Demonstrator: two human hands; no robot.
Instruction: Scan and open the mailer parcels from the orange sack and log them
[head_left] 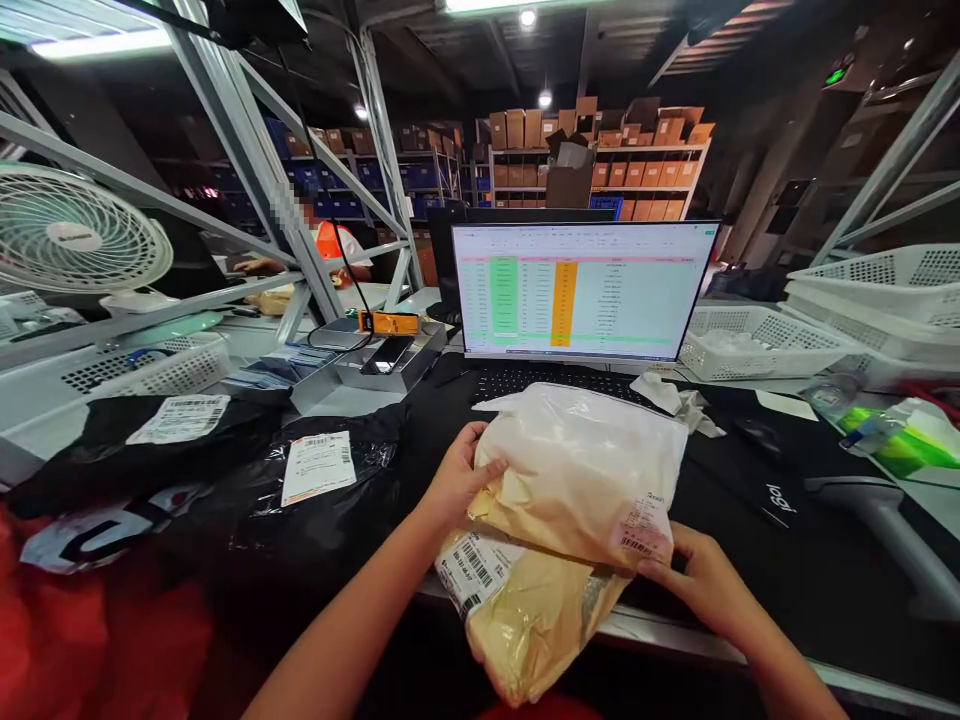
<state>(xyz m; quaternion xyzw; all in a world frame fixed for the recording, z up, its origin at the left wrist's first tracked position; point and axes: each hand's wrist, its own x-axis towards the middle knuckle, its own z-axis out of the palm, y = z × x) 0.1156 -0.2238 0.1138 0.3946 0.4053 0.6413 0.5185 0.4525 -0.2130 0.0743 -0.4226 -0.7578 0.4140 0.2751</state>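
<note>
Centrally, a white parcel (581,450) is held above the front of a black worktop (757,570), before a keyboard (499,382) and lit monitor (585,300). The left hand (459,478) has its grip closed on the parcel's left edge, thumb on top; the right hand (694,575) pinches its lower right corner, beside a printed label (641,525). A yellow parcel (532,625) shows partly beneath; whether either grip also has it, I cannot tell. Black parcels (360,505) lie left, a scanner (862,497) right.
</note>
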